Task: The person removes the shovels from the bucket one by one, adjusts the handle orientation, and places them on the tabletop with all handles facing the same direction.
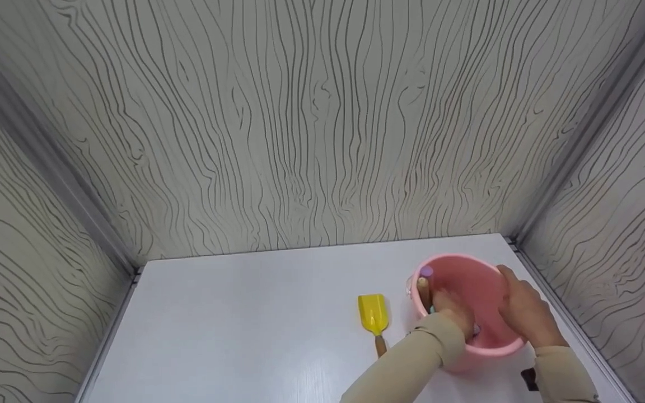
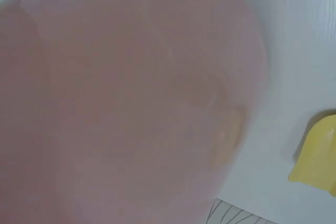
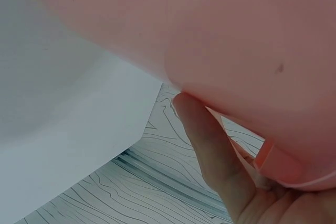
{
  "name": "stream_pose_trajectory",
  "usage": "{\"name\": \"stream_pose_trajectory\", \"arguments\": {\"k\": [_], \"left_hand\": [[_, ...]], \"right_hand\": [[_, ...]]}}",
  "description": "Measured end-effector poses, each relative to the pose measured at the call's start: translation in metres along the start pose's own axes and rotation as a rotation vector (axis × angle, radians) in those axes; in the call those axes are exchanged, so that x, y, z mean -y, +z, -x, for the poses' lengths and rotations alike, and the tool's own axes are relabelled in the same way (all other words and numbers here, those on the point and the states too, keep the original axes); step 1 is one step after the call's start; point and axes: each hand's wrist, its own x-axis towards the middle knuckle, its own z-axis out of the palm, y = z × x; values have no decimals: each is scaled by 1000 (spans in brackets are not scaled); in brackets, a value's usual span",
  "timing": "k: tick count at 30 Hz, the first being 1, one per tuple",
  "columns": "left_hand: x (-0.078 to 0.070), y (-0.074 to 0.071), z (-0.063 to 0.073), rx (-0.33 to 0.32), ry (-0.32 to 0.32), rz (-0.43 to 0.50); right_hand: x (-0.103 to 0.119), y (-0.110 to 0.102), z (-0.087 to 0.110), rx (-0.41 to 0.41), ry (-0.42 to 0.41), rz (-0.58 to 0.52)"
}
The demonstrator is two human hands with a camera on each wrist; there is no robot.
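Observation:
A pink bucket [image 1: 485,291] stands tilted slightly at the right of the white table. Into it reaches my left hand [image 1: 452,313], its fingers blurred and hidden, so what they hold does not show. My right hand [image 1: 527,308] grips the bucket's right rim; in the right wrist view its thumb [image 3: 202,135] presses the outer wall. Along the bucket's left inside lean a wooden handle [image 1: 424,291] and a purple piece [image 1: 426,271]. A yellow toy shovel [image 1: 373,313] with a wooden handle lies left of the bucket, partly seen in the left wrist view.
The white table [image 1: 233,324] extends left of the shovel. Wood-grain patterned walls [image 1: 311,129] enclose it at the back and both sides. A small dark object [image 1: 529,379] shows beside the right sleeve.

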Motion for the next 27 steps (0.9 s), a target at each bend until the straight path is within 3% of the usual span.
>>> {"name": "stream_pose_trajectory", "arguments": {"k": [6, 12, 19, 23, 27], "left_hand": [[-3, 0, -4, -33, 3, 77], [-7, 0, -5, -28, 31, 10], [-6, -7, 9, -58, 81, -125], [-2, -11, 15, -95, 117, -148], [1, -14, 17, -112, 140, -106]], "right_hand": [[0, 2, 4, -37, -27, 16], [0, 1, 2, -28, -22, 22], [0, -2, 0, -9, -22, 22], [1, -1, -1, 10, -10, 6], [0, 0, -1, 25, 4, -2]]}}
